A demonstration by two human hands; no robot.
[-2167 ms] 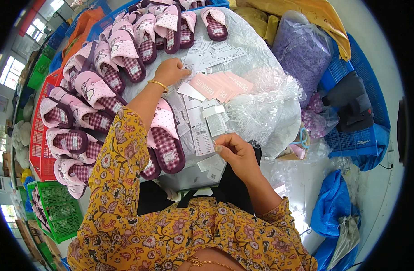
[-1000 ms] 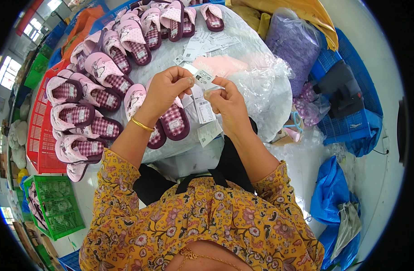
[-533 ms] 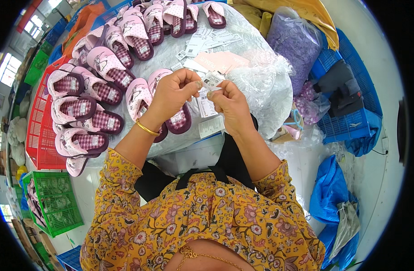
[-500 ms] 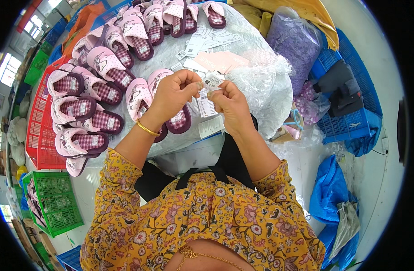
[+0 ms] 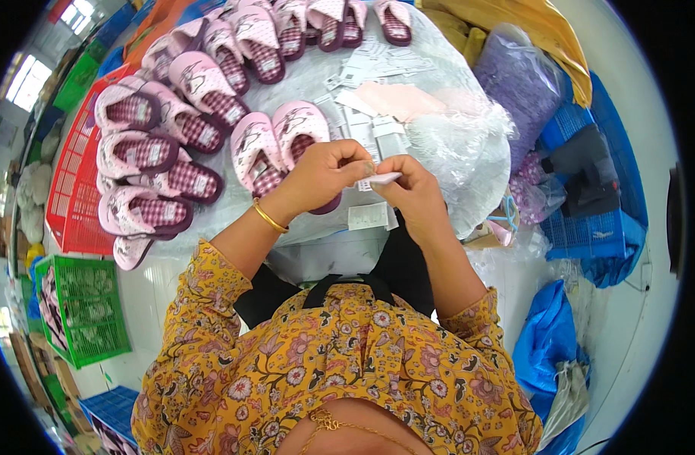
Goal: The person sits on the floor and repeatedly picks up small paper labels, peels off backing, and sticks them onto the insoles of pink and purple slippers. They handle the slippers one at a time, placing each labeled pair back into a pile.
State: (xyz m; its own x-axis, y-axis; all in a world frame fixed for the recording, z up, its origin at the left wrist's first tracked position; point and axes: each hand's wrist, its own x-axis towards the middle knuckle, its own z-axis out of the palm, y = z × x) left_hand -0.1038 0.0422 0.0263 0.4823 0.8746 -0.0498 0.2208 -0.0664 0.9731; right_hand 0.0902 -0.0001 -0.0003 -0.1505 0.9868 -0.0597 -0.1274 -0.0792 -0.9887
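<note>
Green mesh crate at lower left, red crate above it. Next, pink slippers in crowded rows on plastic-covered worktop, then one slipper pair side by side, near left hand. Thumb and fingertips narrow, close at left end of small white tag; cannot tell if touching it. Pinched in right hand, before the body. Farther right, purple bag.

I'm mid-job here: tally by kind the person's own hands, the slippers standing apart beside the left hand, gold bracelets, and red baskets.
Hands (left hand, right hand): 2
Slippers standing apart: 2
Gold bracelet: 1
Red basket: 1
Total: 6
</note>
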